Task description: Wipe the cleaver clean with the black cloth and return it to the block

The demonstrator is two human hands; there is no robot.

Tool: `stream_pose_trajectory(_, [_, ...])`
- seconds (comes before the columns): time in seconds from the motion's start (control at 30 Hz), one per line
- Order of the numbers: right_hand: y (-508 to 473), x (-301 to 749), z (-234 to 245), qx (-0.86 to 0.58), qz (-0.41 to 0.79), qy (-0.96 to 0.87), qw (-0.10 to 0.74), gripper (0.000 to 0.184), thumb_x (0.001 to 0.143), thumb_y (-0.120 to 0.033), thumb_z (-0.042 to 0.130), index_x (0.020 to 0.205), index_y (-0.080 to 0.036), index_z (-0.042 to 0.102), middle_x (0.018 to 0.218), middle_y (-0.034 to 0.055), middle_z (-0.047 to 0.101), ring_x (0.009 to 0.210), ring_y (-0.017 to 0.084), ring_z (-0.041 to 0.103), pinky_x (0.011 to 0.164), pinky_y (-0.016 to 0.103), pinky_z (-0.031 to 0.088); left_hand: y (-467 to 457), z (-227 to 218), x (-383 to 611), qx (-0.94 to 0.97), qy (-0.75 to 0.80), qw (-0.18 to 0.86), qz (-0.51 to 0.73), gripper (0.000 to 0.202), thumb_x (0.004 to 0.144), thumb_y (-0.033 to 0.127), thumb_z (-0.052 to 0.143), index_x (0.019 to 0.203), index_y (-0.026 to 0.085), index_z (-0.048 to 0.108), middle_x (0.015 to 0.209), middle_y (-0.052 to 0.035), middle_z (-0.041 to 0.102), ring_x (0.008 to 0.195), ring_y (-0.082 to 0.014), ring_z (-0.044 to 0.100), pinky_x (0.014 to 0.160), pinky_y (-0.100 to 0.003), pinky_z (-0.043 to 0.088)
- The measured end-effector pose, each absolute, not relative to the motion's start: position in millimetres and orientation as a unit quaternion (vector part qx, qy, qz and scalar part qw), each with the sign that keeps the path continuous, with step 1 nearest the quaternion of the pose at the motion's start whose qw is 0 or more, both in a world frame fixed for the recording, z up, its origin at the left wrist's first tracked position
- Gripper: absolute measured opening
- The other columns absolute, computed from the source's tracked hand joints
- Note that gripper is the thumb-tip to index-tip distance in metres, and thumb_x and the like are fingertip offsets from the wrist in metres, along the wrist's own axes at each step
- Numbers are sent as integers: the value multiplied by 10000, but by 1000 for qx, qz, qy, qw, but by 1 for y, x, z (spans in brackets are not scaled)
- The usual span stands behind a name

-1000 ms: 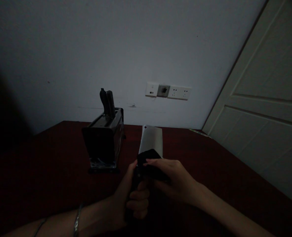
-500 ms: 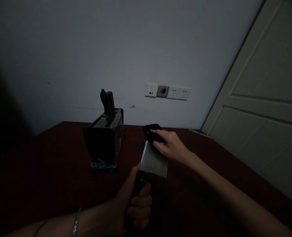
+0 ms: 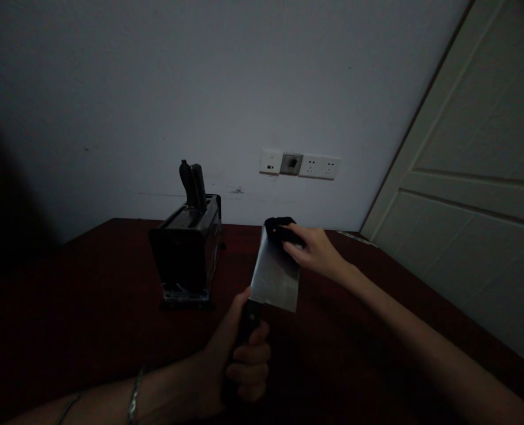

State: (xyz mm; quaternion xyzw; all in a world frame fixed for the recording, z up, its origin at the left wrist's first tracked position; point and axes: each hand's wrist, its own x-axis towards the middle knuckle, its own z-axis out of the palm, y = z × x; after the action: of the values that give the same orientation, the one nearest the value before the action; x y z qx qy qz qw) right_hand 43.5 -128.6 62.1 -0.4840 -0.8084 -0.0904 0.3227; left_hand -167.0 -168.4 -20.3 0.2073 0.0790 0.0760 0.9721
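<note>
My left hand [image 3: 246, 357] is wrapped round the black handle of a cleaver [image 3: 276, 277], whose broad metal blade points away from me above the table. Against the far end of the blade, my right hand [image 3: 315, 248] pinches a black cloth [image 3: 283, 229]. The cloth covers the blade's tip, and parts of it are hidden behind my fingers. Left of the cleaver stands a dark knife block [image 3: 186, 248] with slots in its top. Black handles [image 3: 193, 184] stick up out of it.
A dark red table [image 3: 111, 265] reaches back to a pale wall. Wall sockets [image 3: 299, 165] sit low on that wall. To the right is a light panelled door [image 3: 474, 206]. The room is dim, and the table's left side fades into shadow.
My right hand has shifted slightly up and right with the cloth, baring more of the blade. The cleaver in my left hand has moved only a little. The knife block stays put.
</note>
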Motion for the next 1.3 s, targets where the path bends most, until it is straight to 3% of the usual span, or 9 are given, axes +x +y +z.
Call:
stream_pose_trajectory(0.1, [-116,46,67,-498,-106,-805,304,285,763,-192,490,998,-92,615,759,92,683,614,168,625,577,279,468,-169,-18,-167,206,82,972,74,762,777,690,-31,467,166,428,318,57,242,249,-53,158,311,-184,236])
stream_pose_trajectory(0.27, [-151,16,42,-430,-47,-843,319,386,752,-179,519,1130,-106,548,1107,149,627,993,219,602,830,348,483,-168,-18,-165,205,99,970,80,769,780,673,-64,451,167,411,311,58,228,245,-53,139,303,-187,227])
stream_pose_trajectory(0.4, [-185,-1,25,-357,52,-876,319,383,759,-153,522,1141,-132,543,1169,109,598,1127,178,520,930,312,448,-168,-18,-165,204,127,966,91,736,784,692,4,481,168,422,319,69,235,249,-44,122,302,-171,221])
stream_pose_trajectory(0.57, [-165,20,39,-428,-25,-828,361,382,747,-168,513,1125,-134,561,1105,123,631,987,210,606,839,346,486,-169,-19,-167,210,103,970,61,731,782,699,19,481,168,421,328,60,255,258,-53,171,313,-183,241])
stream_pose_trajectory(0.73, [-123,56,54,-526,-103,-763,360,220,764,-201,489,910,-121,633,730,72,681,626,165,632,586,281,474,-170,-24,-166,203,59,976,51,754,783,688,-18,476,166,431,324,60,249,247,-50,172,310,-184,254])
stream_pose_trajectory(0.87, [-137,54,35,-502,-106,-766,387,368,747,-183,510,1106,-127,567,1028,137,657,911,229,632,758,370,494,-170,-24,-165,194,66,977,52,751,784,690,-12,465,165,420,314,59,243,240,-49,164,305,-184,240])
stream_pose_trajectory(1.0, [-185,27,8,-438,-36,-810,389,452,751,-140,500,1199,-202,503,1184,97,588,1082,207,556,905,402,459,-167,-21,-165,194,95,973,79,733,794,685,22,465,161,416,321,63,237,251,-45,164,306,-178,229])
stream_pose_trajectory(1.13, [-219,6,-5,-392,11,-832,392,475,720,-100,507,1186,-187,509,1195,93,581,1095,187,547,903,336,475,-163,-17,-165,201,109,968,102,721,774,717,72,445,164,399,309,70,211,248,-43,145,291,-182,207])
stream_pose_trajectory(1.3, [-196,17,13,-445,13,-788,426,353,743,-150,512,1089,-153,580,1045,91,659,926,184,630,802,314,503,-165,-13,-165,208,84,969,103,750,791,685,6,457,158,422,314,65,222,247,-42,139,297,-177,212])
